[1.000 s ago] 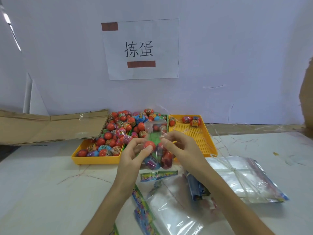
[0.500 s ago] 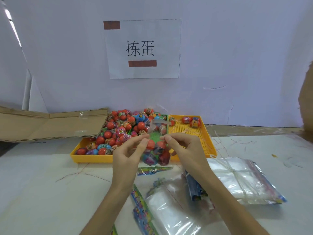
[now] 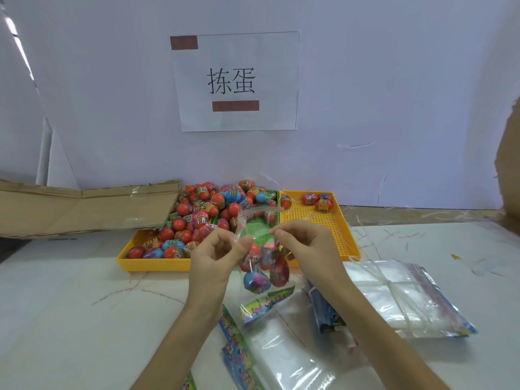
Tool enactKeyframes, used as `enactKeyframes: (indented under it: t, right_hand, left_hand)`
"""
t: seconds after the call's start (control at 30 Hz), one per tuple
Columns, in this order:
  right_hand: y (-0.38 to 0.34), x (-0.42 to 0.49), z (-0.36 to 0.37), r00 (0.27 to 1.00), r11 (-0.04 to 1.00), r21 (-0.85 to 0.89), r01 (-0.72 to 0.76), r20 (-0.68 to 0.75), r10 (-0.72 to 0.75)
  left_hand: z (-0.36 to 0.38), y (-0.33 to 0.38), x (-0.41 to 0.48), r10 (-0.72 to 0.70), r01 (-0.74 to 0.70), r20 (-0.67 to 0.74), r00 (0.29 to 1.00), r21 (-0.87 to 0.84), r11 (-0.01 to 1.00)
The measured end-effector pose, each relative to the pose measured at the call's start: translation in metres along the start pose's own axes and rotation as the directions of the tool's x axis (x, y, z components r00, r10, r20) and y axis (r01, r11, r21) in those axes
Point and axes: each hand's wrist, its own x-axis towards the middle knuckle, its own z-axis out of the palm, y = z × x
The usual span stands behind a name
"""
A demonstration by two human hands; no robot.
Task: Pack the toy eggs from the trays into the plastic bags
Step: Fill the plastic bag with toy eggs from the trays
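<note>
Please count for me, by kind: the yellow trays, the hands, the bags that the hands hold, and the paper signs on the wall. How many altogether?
Yellow trays: 2 (left tray, right tray)
Hands: 2 (left hand, right hand)
Held bag: 1
Paper sign: 1
Total: 6

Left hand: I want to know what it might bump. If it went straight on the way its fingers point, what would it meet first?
Likely the clear bag it already pinches; beyond that, the right hand opposite. Depth is unclear.
</note>
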Motion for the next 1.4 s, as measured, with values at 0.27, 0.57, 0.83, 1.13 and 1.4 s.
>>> enactKeyframes:
  t: [0.27, 0.57, 0.83, 1.13, 1.4]
  right_hand:
    - [-0.004, -0.002, 0.002, 0.998, 1.000, -0.012, 0.000, 0.061, 0.001]
    - [-0.002, -0.001, 0.002, 0.997, 0.999, -0.008, -0.038, 0.060, 0.038]
    - [-0.002, -0.002, 0.002, 0.998, 0.999, -0.018, -0.043, 0.046, 0.044]
    - [0.003, -0.008, 0.007, 0.985, 0.951, -0.289, 0.110, -0.094, -0.142]
    - [-0.007, -0.021, 0.025, 0.879, 0.838, -0.285, 0.465, 0.030, -0.477]
  left_hand:
    - [-0.004, 0.007, 0.004, -0.096, 0.093, -0.003, 0.995, -0.232, 0.968]
    - [-0.005, 0.004, 0.006, -0.151, 0.139, -0.010, 0.988, -0.326, 0.935]
    - [-0.002, 0.004, 0.006, -0.198, 0.157, -0.095, 0.976, -0.332, 0.930]
    - [-0.001, 0.001, 0.002, -0.216, 0.186, -0.117, 0.969, -0.227, 0.956]
    - [0.006, -0.007, -0.009, 0.131, -0.127, -0.003, 0.991, 0.224, 0.966]
